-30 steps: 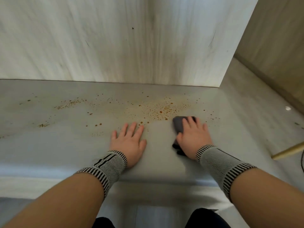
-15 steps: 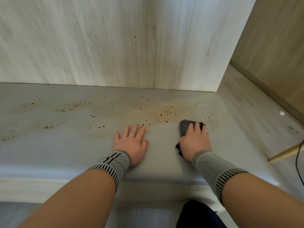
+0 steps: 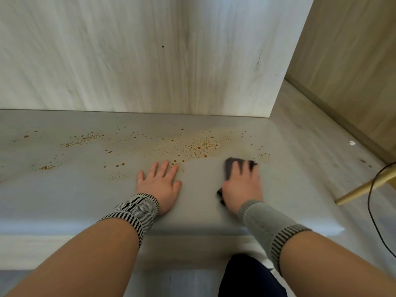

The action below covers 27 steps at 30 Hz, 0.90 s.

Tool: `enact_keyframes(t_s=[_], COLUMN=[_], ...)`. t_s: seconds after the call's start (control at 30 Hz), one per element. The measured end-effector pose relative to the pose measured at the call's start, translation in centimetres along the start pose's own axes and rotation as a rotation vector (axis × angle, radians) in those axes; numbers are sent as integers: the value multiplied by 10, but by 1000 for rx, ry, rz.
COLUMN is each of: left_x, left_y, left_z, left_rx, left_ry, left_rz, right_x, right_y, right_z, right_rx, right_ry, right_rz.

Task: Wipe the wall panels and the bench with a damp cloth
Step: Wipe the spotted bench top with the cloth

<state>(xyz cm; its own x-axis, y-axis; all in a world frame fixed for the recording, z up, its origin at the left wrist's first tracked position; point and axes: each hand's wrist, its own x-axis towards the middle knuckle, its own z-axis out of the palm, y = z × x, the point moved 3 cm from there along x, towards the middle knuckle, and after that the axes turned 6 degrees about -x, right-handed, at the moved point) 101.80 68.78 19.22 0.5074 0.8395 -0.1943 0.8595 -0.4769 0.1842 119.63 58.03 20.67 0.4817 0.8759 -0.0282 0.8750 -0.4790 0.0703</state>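
Four fingers (image 3: 240, 168) atop dark cloth (image 3: 230, 166)

Cloth (image 3: 233, 166) is lying on the surface (image 3: 64, 189), under the right hand (image 3: 242, 185); left hand (image 3: 159, 185) is resting left of cloth; wall panel (image 3: 139, 56) is standing behind.

A single head-worn camera looks forward and steeply down from close above the bench (image 3: 64, 189), both forearms reaching in from the bottom edge. It faces the pale wall panel (image 3: 128, 61) squarely, floor (image 3: 310, 133) showing at right.
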Motion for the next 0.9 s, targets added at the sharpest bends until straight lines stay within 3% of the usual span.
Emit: enact_keyframes(t_s=[0.07, 0.13, 0.2, 0.3, 0.33, 0.47, 0.53, 0.7, 0.73, 0.83, 0.9], left_x=[1, 2, 2, 1, 2, 15, 16, 2, 1, 4, 4], left_y=[0, -1, 0, 1, 2, 12, 23, 42, 41, 42, 47], left_z=[0, 0, 0, -2, -3, -15, -19, -8, -8, -9, -14], left_rx=[-1, -5, -4, 12, 20, 39, 58, 78, 76, 80, 99], left_ry=[2, 0, -11, -35, -51, -154, -176, -134, -132, -141, -134], left_rz=[-6, -12, -13, -16, -20, -98, -147, -207, -211, -246, -242], right_x=[-13, -15, -6, 4, 2, -33, -33, -1, -2, -20, -21], right_y=[-30, -26, 0, 40, 36, -5, 10, 73, 65, 36, 54], right_z=[2, -1, 3, 3, 2, -3, -3, 6, 8, 12, 4], right_rx=[25, 98, 94, 128, 113, 129, 193, 144, 126, 126, 163], right_ry=[45, 3, -8, -5, -4, 55, 90, 27, 31, 78, 67], right_rz=[-313, -428, -317, 100, 122, -426, -491, 182, 143, -279, -313])
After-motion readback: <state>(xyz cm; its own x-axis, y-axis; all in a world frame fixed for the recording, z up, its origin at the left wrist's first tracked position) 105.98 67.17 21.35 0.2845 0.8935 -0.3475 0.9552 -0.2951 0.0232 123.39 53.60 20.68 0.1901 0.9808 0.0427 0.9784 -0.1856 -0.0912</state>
